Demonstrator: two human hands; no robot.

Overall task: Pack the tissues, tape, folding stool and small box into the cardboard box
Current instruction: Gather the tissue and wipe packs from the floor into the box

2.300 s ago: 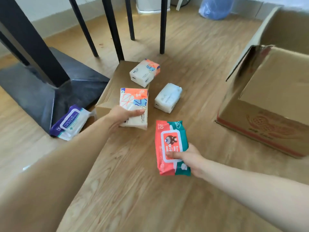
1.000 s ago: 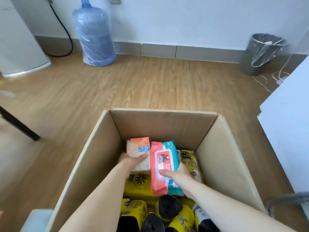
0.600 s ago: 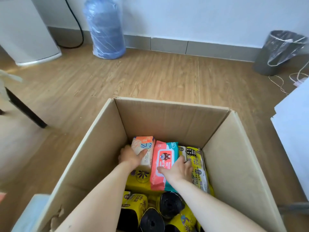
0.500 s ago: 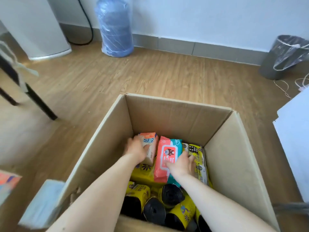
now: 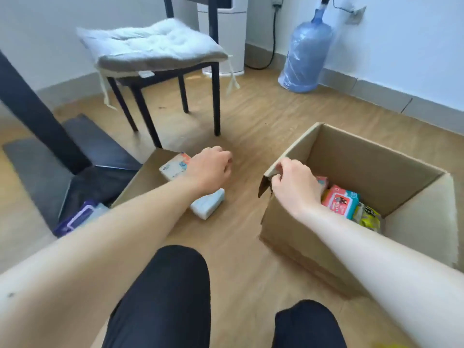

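Observation:
The open cardboard box (image 5: pixel 371 156) stands on the floor at the right. Inside lie a red-and-teal wipes pack (image 5: pixel 340 200), an orange-patterned tissue pack (image 5: pixel 323 182) and yellow packs (image 5: pixel 367 217). My right hand (image 5: pixel 293 188) is at the box's near left corner, fingers curled on the torn rim. My left hand (image 5: pixel 209 168) hovers in a loose fist, holding nothing, over a patterned tissue pack (image 5: pixel 173 168) lying on the small flat box (image 5: pixel 143 179). A pale blue tissue pack (image 5: pixel 209 204) lies on the floor just under that wrist.
A purple wipes pack (image 5: pixel 75 218) leans on a dark flat folded thing (image 5: pixel 85 151) at the left. A black table leg (image 5: pixel 37 116), a cushioned chair (image 5: pixel 155 46) and a blue water bottle (image 5: pixel 305 51) stand behind. My knees (image 5: pixel 160 297) are at the bottom.
Both hands let go of the two packs inside the box and came out. My view swung left; the left hand now reaches over the packs on the floor.

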